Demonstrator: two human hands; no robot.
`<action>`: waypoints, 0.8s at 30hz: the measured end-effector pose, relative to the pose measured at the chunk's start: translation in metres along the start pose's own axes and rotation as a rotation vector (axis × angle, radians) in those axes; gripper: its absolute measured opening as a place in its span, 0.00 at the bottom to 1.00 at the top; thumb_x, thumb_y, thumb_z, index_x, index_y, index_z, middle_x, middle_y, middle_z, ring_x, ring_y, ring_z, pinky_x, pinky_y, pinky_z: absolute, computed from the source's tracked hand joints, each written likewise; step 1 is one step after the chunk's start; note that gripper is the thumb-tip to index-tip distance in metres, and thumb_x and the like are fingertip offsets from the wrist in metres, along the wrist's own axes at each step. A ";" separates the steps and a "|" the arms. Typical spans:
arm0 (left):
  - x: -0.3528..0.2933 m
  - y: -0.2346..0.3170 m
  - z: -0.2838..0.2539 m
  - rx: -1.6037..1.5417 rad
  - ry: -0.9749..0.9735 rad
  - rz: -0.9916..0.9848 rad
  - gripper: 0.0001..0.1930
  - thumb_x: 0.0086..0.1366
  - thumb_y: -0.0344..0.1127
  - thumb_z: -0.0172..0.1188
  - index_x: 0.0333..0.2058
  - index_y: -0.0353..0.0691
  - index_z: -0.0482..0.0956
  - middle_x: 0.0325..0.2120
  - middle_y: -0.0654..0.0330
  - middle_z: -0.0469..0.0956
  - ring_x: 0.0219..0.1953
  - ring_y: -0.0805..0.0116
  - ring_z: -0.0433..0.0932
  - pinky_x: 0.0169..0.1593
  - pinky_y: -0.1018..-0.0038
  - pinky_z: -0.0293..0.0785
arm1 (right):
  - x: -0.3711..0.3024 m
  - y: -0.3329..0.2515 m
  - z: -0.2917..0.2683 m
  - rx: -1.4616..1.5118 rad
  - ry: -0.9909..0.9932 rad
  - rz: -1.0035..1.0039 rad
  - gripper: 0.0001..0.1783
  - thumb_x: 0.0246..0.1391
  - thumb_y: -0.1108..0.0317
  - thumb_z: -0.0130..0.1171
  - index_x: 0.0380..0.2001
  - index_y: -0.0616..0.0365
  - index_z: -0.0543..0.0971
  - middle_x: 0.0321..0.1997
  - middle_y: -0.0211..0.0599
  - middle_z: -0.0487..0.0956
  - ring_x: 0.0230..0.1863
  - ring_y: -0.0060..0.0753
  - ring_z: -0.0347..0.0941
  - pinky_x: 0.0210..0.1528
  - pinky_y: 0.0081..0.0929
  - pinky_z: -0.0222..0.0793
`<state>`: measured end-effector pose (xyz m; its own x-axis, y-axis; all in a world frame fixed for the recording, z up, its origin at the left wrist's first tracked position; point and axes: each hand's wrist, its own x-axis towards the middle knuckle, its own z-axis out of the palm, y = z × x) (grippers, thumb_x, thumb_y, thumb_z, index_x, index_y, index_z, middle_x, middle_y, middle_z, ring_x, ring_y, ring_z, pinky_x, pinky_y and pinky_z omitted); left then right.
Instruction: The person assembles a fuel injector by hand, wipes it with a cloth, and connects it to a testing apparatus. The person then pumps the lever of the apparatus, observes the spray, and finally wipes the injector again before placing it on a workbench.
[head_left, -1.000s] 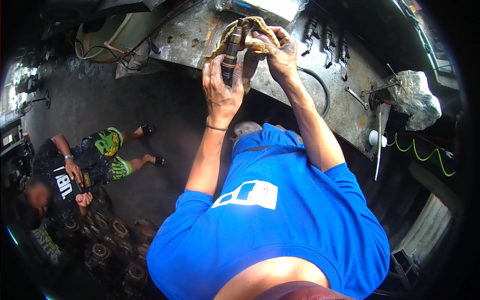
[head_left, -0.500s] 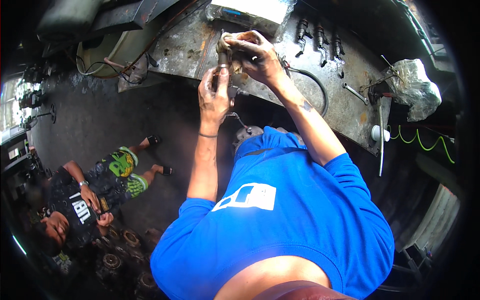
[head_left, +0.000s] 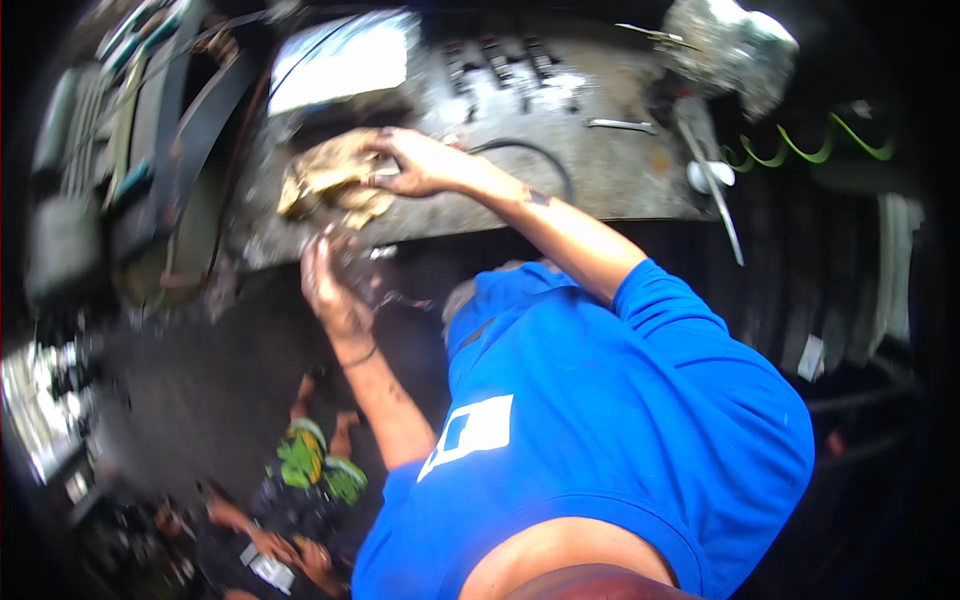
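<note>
My right hand (head_left: 415, 163) is closed on a crumpled tan rag (head_left: 325, 172), which spreads out over the front left part of the metal workbench (head_left: 625, 180). Below the rag, at the bench's front edge, is my left hand (head_left: 330, 285), its fingers pointing up and smeared by motion. Dark, shiny shapes show beside those fingers, too blurred to name, and whether the hand grips any of them cannot be made out. A white, plastic-wrapped package (head_left: 345, 65) lies just behind the rag.
Three dark injector-like parts (head_left: 497, 65) lie at the back of the bench. A wrench (head_left: 620, 125), a black hose (head_left: 535, 155), a clear plastic bag (head_left: 735, 55) and a metal rod (head_left: 715, 200) are farther right. A green coiled hose (head_left: 820, 150) hangs beyond. Another person (head_left: 310, 470) is at lower left.
The view has swung. Earlier my left hand held a dark cylindrical metal part while my right held the rag against it. Now my hands are farther apart and left, and the rag is spread wider.
</note>
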<state>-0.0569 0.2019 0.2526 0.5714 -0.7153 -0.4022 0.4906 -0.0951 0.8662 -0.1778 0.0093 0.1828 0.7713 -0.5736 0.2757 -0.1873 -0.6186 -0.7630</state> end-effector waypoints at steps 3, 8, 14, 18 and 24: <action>0.003 -0.020 0.024 0.013 -0.117 0.036 0.12 0.74 0.41 0.49 0.47 0.41 0.74 0.32 0.59 0.76 0.24 0.73 0.76 0.18 0.78 0.72 | -0.056 -0.003 -0.097 0.102 -0.080 0.355 0.21 0.58 0.56 0.64 0.47 0.61 0.81 0.44 0.49 0.83 0.46 0.41 0.81 0.50 0.36 0.76; -0.007 -0.046 0.118 0.028 -0.193 0.069 0.10 0.73 0.40 0.52 0.47 0.43 0.73 0.32 0.61 0.74 0.23 0.75 0.75 0.19 0.79 0.72 | -0.152 -0.004 -0.281 -0.278 0.375 0.358 0.12 0.58 0.63 0.64 0.43 0.55 0.84 0.43 0.42 0.84 0.45 0.36 0.81 0.50 0.35 0.76; 0.040 -0.069 0.257 0.015 -0.397 0.065 0.12 0.72 0.41 0.55 0.48 0.42 0.71 0.34 0.61 0.74 0.23 0.75 0.75 0.18 0.78 0.72 | -0.182 0.041 -0.407 -0.843 0.238 0.277 0.19 0.55 0.67 0.62 0.51 0.50 0.79 0.54 0.37 0.78 0.58 0.44 0.72 0.64 0.42 0.66; 0.065 -0.084 0.354 -0.058 -0.501 0.091 0.14 0.72 0.46 0.56 0.43 0.41 0.70 0.30 0.61 0.74 0.25 0.70 0.78 0.21 0.73 0.75 | -0.183 0.093 -0.424 -1.011 0.080 0.288 0.20 0.56 0.67 0.61 0.53 0.50 0.77 0.55 0.37 0.77 0.61 0.43 0.69 0.65 0.39 0.65; 0.098 -0.105 0.429 -0.132 -0.515 0.036 0.13 0.72 0.45 0.55 0.42 0.40 0.70 0.29 0.60 0.72 0.24 0.68 0.76 0.21 0.71 0.76 | -0.178 0.114 -0.430 -0.936 -0.008 0.227 0.22 0.59 0.60 0.62 0.56 0.48 0.77 0.54 0.38 0.75 0.58 0.45 0.69 0.61 0.41 0.67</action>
<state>-0.3347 -0.1555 0.2499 0.2086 -0.9670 -0.1461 0.5742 0.0002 0.8187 -0.5983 -0.1900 0.2981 0.6603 -0.7309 0.1727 -0.7394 -0.6730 -0.0214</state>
